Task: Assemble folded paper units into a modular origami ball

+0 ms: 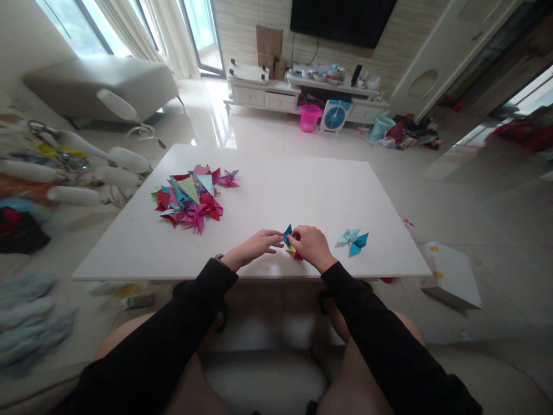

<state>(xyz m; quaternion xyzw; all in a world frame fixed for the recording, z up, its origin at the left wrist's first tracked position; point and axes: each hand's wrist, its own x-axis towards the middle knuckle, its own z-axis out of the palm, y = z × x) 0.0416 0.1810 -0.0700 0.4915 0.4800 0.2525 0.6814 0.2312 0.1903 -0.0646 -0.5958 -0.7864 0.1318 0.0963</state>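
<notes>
Near the front edge of the white table [294, 184], my right hand [314, 244] pinches a dark blue origami piece [288, 232]. To its left is my left hand [258, 246], its fingers stretched out and the tips close to the blue paper; whether they touch it I cannot tell. Yellow folded paper [290, 250] and red folded paper [298, 256] show just below, partly covered by my right hand. Farther right lie a pale teal origami piece [348, 236] and a bright blue one [358, 245], side by side.
A heap of colourful folded paper [190, 199] covers part of the table's left side. White lamp arms [114, 106] stand past the left edge. On the floor at right is a white box [453, 274]. A pink basket [310, 118] and a fan [335, 116] stand beyond the table.
</notes>
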